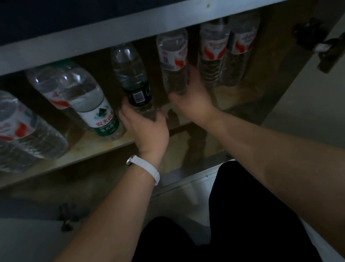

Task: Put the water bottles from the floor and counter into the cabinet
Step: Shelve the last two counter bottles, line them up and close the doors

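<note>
Several clear water bottles stand on the cabinet shelf (98,146). My left hand (144,126) grips the base of a bottle with a dark label (132,76) in the middle of the shelf. My right hand (189,96) grips the lower part of a bottle with a red and white label (173,58) just to its right. Two more red-labelled bottles (227,50) stand side by side at the far right. To the left stand a bottle with a green and white label (95,108), another red-labelled one behind it, and a large bottle (10,131) at the left edge.
The open cabinet door (329,89) with a dark hinge (326,46) hangs at the right. The grey counter edge (138,28) runs above the shelf. My dark-clothed knees (226,219) are close to the cabinet's bottom rail. A white watch strap circles my left wrist.
</note>
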